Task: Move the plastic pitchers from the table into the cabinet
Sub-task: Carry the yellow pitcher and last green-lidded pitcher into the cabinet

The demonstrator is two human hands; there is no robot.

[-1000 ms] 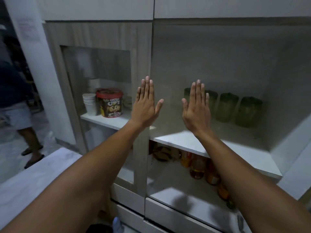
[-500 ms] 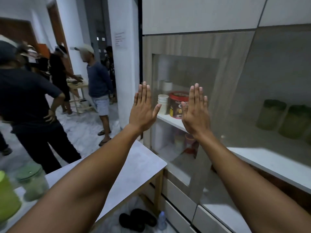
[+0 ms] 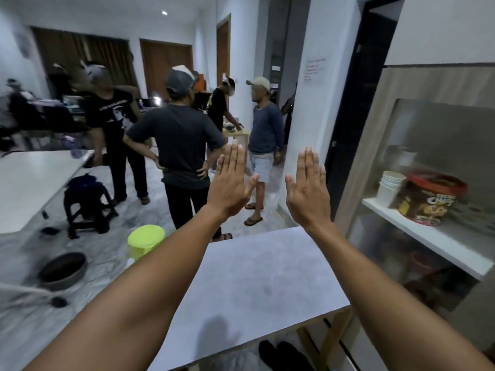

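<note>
My left hand (image 3: pixel 230 183) and my right hand (image 3: pixel 308 188) are both raised flat in front of me, backs toward me, holding nothing. They hover above the far edge of the grey table (image 3: pixel 267 277). A lime-green plastic pitcher (image 3: pixel 146 238) with its lid on shows just left of my left forearm, which hides its base. The cabinet (image 3: pixel 417 87) stands at the right behind a glass door. No pitcher shows on its visible shelf (image 3: pixel 428 236).
On the cabinet shelf stand stacked white cups (image 3: pixel 391 188) and a red-lidded snack tub (image 3: pixel 428 202). Several people (image 3: pixel 184 145) stand on the marble floor beyond the table. A dark stool (image 3: pixel 85 202), a round pan (image 3: pixel 63 269) and a white table (image 3: pixel 29 178) are at left.
The view has swung left, from the cabinet shelf with green pitchers to the room and table. Both hands stay raised and flat in the same pose.
</note>
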